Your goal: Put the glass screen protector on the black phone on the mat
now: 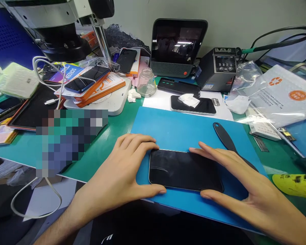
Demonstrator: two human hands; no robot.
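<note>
A black smartphone point(183, 169) lies flat, screen dark, on a blue work mat point(183, 127) near the front edge. My left hand point(122, 173) cups its left end, fingers on the top corner and thumb at the bottom corner. My right hand point(239, 180) frames its right end the same way, fingers spread and touching the top and bottom edges. Neither hand lifts the phone. A black plastic pry tool point(225, 137) lies on the mat just beyond my right hand.
A second phone point(193, 104) with a white wipe on it lies behind the mat. A glass bottle point(146, 82), a small monitor point(178, 42), a soldering station point(219, 69), stacked phone boxes point(91, 85) and a microscope point(63, 37) crowd the back. Plastic bags point(277, 95) sit right.
</note>
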